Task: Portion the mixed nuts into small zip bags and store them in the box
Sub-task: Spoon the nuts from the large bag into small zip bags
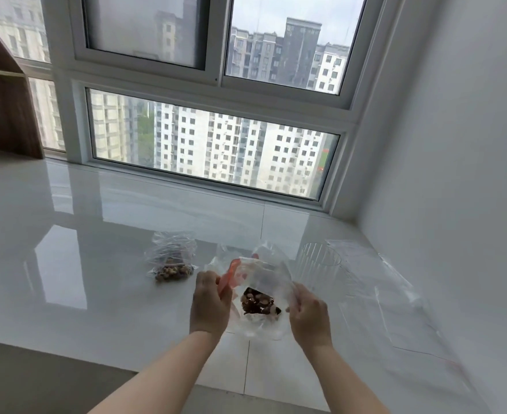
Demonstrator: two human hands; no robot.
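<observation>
In the head view, both hands hold one clear plastic bag (264, 282) just above the glossy white sill (96, 234). The left hand (208, 303) curls its fingers round the bag's left edge, beside an orange strip at the mouth. The right hand (309, 315) pinches the right edge, fingers folded tight on the plastic. A small heap of mixed nuts (259, 303) sits low in the bag, between the two hands. To the left, lying on the sill apart from the hands, is another small bag of nuts (171, 261). A clear ribbed cup (318, 261) stands just right of the held bag, with flat empty bags (374, 279) spread beyond it.
</observation>
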